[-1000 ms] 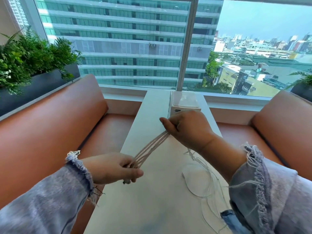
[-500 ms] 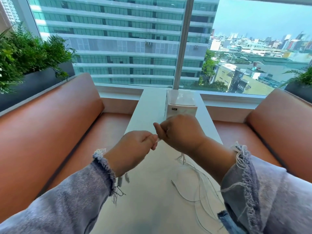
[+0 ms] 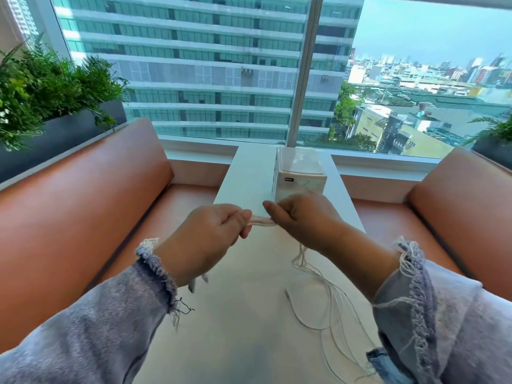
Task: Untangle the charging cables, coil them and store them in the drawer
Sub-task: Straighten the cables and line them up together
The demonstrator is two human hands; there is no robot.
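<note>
Both hands hold a bundle of thin white charging cables [image 3: 261, 220] above the white table [image 3: 249, 314]. My left hand [image 3: 210, 234] grips one end of the short taut stretch, and plug ends dangle below its wrist. My right hand [image 3: 302, 217] grips the other end, a hand's width away. Loose cable strands [image 3: 318, 300] hang from under the right hand and trail in loops over the table toward the near right. A small white drawer box [image 3: 300, 173] stands at the far end of the table, just beyond the right hand; its front is hidden.
Orange-brown padded benches [image 3: 83, 206] run along both sides of the narrow table. A large window with a vertical frame [image 3: 304, 70] closes the far end. Dark planters with green plants [image 3: 41, 87] sit behind the left bench and at the far right.
My left hand rose from low left up to the right hand, shortening the stretched cable bundle from a long diagonal to a short span. Over the last half second the hands drew slightly apart.
</note>
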